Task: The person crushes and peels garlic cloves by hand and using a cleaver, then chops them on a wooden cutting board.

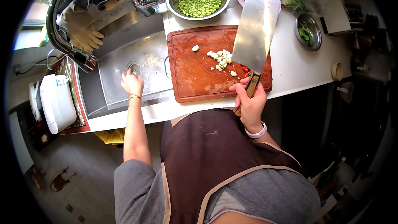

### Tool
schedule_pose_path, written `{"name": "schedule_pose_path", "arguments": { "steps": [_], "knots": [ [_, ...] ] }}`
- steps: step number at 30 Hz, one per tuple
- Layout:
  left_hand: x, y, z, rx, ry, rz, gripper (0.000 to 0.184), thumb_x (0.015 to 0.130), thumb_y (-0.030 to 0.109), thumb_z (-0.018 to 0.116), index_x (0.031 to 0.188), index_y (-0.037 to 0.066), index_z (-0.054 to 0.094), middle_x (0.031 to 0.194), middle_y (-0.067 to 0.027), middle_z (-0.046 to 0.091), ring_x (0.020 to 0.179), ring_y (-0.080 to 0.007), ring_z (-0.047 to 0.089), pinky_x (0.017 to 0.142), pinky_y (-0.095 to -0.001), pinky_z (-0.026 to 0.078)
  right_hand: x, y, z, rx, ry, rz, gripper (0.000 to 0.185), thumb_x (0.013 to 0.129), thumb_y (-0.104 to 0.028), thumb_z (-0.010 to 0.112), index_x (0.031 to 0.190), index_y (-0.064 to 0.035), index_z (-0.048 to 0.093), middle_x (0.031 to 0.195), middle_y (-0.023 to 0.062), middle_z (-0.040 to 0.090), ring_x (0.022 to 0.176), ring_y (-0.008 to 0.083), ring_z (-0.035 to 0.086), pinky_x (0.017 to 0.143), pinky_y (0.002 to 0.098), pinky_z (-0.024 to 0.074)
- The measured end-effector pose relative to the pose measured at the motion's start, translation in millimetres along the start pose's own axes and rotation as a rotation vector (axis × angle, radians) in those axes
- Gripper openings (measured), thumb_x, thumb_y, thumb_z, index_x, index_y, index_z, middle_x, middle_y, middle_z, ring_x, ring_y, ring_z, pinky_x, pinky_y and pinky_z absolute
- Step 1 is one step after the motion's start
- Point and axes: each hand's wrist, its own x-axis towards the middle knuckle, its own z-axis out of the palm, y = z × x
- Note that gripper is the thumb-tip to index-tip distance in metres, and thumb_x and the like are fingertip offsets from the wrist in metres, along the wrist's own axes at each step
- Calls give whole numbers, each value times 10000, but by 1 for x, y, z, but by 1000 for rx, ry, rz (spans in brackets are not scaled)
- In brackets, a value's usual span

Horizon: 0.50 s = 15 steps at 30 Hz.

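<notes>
Over the right side of a reddish-brown cutting board [188, 76], we hold a broad cleaver [258, 29] in our right hand [253, 104], the fingers wrapped closed around its dark handle. Its long axis runs away from our body, the far end leaning a little to the right, with the flat of the blade facing up toward us. Part of the blade reaches past the board's far edge in our view (we cannot tell how high it hangs). Just left of the blade lie chopped white pieces [224, 58], perhaps garlic, and small red pieces [246, 69] sit close by its handle end. Our right hand is the nearer one to all of them.

Well to the left of the board, our left hand [133, 84] reaches down into the metal sink [114, 64], fingers loosely bent at the round drain [133, 66]; we cannot tell whether they pinch anything. Between that hand and the white pieces come the sink's right side and the board's left part.
</notes>
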Motion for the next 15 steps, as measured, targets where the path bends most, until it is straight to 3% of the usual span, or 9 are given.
{"name": "schedule_pose_path", "arguments": {
  "steps": [3,5,6,7,9,11,13,15],
  "knots": [
    [-18,-34,45,178,-134,-103,225,768,154,573,937,97,711,1320,-57,516,1216,-259,478,1054,-641,174,1,0,-6,-44,9,-8,120,895,-65,604,935,-19,501,728,89,620,444,57,475,402,188,368],
    [3,-10,0,223,-717,-164,295,771,182,579,1034,86,671,1419,-88,407,1305,-303,374,1061,-602,199,-1,6,-13,35,-33,32,143,926,-141,585,926,-24,502,676,59,575,436,59,466,401,189,363],
    [10,6,-14,185,-817,-182,339,764,178,591,1084,74,637,1440,-106,365,1323,-316,340,1059,-593,209,-3,11,-17,37,-68,3,220,950,-245,559,927,-33,500,644,33,531,444,67,464,412,194,362],
    [18,21,-27,147,-917,-203,392,758,175,603,1134,62,604,1461,-123,324,1342,-329,306,1057,-584,219,-9,15,-20,34,-70,6,220,950,-245,559,927,-33,500,644,33,531,444,67,464,412,194,362],
    [9,46,-31,223,-233,-91,421,725,138,646,1132,52,578,1432,-157,352,1303,-320,362,1041,-547,267,-17,23,-24,77,-144,-141,267,954,-297,548,935,-36,498,642,29,523,474,73,473,434,203,371],
    [16,78,-56,52,-38,-26,416,694,92,677,1094,43,577,1430,-178,338,1292,-321,370,1025,-528,297,-15,32,-32,-16,-137,-220,304,950,-340,547,915,-41,505,644,3,506,504,63,455,460,206,361],
    [27,107,-62,-288,188,81,378,706,83,684,1066,38,579,1338,-185,440,1230,-333,429,997,-470,352,-4,46,-50,-306,-68,-281,320,955,-364,527,898,-52,488,676,7,495,508,54,429,451,191,348],
    [30,142,-68,-661,118,373,303,737,60,658,1033,45,596,1184,-161,547,1121,-329,503,951,-414,402,-3,40,-54,-277,13,-17,340,980,-358,479,804,-68,506,602,-22,470,468,28,383,426,170,305]
  ]
}}
